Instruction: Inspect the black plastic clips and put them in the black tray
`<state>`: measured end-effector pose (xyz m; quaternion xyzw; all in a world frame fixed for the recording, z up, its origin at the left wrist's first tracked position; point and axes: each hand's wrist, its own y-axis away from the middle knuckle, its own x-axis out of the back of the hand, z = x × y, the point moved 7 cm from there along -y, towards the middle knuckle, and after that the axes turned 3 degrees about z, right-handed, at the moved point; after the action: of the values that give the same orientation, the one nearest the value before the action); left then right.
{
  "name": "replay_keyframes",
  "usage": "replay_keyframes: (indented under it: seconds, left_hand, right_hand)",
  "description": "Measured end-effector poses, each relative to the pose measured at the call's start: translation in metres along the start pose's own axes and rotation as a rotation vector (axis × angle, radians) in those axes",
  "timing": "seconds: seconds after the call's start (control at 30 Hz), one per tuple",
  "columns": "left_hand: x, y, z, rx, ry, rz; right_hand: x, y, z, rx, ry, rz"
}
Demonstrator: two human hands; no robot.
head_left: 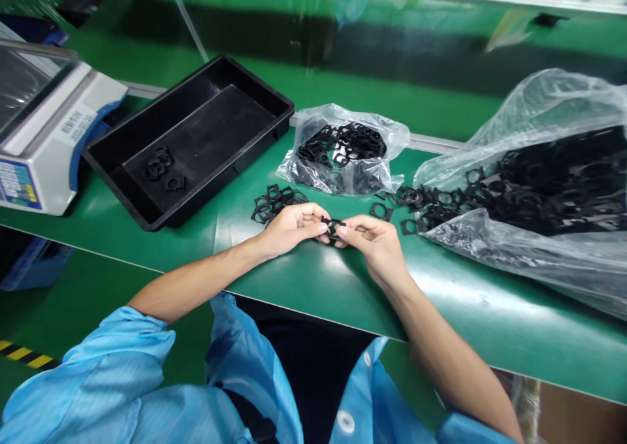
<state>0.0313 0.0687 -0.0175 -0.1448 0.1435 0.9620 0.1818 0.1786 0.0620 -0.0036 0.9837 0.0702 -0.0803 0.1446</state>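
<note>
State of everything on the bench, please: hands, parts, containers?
Left hand: closed on the black part
Right hand: closed on the same part
Black part: held between both hands
Black tray: uncovered, a few parts inside
Small bag: holding parts, sealing unclear
Large bag: open, parts spilling out
Loose pile: on the table

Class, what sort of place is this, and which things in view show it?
Probably a factory workstation: the green bench holds an open plastic bag of like black parts and a black tray with a few more.
</note>
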Motion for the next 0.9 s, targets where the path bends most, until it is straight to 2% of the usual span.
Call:
replay_keyframes:
  seconds: [0.1,0.17,0.3,0.37,0.43,0.53,0.7,0.8,0.9]
  left_hand:
    - [0.002,0.0,0.0,-0.024,-0.06,0.023]
    - [0.005,0.0,0.003,-0.077,-0.108,0.067]
    - [0.008,0.005,0.014,-0.235,-0.233,0.188]
    - [0.005,0.008,0.014,-0.254,-0.266,0.176]
    - [0.002,0.009,0.013,-0.243,-0.262,0.143]
    - [0.003,0.011,0.015,-0.281,-0.264,0.155]
    - [0.003,0.015,0.026,-0.436,-0.398,0.18]
    - [-0.002,0.018,0.03,-0.533,-0.506,0.167]
    - [-0.001,0.023,0.038,-0.645,-0.564,0.233]
  right_hand:
    - [0.0,0.0,0.001,0.026,0.016,0.008]
    - [0.003,0.001,-0.005,0.13,0.091,0.053]
    - [0.005,0.014,-0.027,0.53,0.455,0.17]
    - [-0.001,0.023,-0.035,0.724,0.636,0.178]
    - [-0.009,0.028,-0.035,0.825,0.742,0.128]
    - [-0.015,0.029,-0.032,0.813,0.756,0.04]
    - [-0.004,0.022,-0.031,0.625,0.548,0.106]
    - [-0.005,0.018,-0.026,0.523,0.55,0.049]
    - [-0.009,0.018,-0.023,0.507,0.571,0.013]
